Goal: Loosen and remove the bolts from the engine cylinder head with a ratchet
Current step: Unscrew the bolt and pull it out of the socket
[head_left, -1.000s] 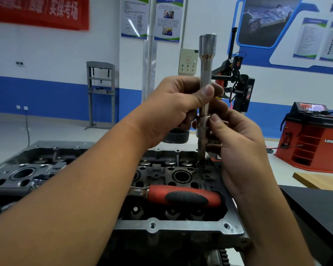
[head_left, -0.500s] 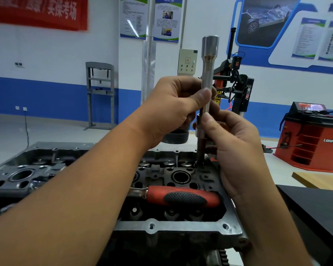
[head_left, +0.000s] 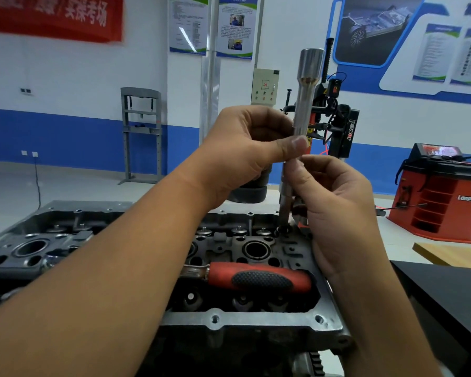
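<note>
- The engine head [head_left: 256,319] is grey metal with round holes, low in the middle of the view.
- A long silver bar [head_left: 305,104] stands upright over a hole near its far right edge.
- The ratchet [head_left: 259,278], with a red and black handle, lies across the engine head.
- The left hand [head_left: 245,153] has its fingers closed around the bar.
- The right hand [head_left: 335,210] pinches the bar lower down.
- Behind are a blue and white wall [head_left: 65,104] and a red machine [head_left: 443,191].
</note>
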The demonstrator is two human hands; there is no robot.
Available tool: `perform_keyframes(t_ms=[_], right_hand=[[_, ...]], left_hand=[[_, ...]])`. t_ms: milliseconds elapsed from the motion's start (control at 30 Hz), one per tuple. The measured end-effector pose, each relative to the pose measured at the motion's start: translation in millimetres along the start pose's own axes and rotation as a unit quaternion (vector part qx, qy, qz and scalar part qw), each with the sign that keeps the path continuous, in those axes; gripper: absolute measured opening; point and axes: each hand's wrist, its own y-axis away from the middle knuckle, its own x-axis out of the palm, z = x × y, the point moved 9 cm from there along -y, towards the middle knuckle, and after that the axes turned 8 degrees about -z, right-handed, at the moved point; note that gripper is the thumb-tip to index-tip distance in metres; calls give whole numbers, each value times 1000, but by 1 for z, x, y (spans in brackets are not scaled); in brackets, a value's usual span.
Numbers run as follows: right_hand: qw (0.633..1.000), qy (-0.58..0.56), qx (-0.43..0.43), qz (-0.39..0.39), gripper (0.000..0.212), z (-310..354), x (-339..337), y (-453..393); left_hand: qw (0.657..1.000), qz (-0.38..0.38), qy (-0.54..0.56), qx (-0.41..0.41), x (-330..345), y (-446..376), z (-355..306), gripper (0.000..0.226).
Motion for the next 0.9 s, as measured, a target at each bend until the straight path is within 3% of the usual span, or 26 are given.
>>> perform_keyframes(t_ms=[133,433,533,600,700,800,900], right_hand=[[1000,0,-5,14,11,0,3,0],[999,23,-23,26,24,4,4,2],[998,16,-23,49,7,4,9,3],[999,12,-10,52,21,1,10,2],[999,-14,3,38,10,1,8,1],[1000,5,-13,17,24,3,3,1],[1000,5,-9,17,9,4,4,2]], left_hand=[[999,31,29,-19,5,1,2,17],[998,16,44,37,1,1,-6,10],[999,40,30,1,6,1,-1,15],[998,52,30,-13,9,1,1,17],[999,48,24,-9,10,2,-1,17],[1000,30,7,4,5,2,-3,8],[1000,18,17,2,3,1,-3,8]])
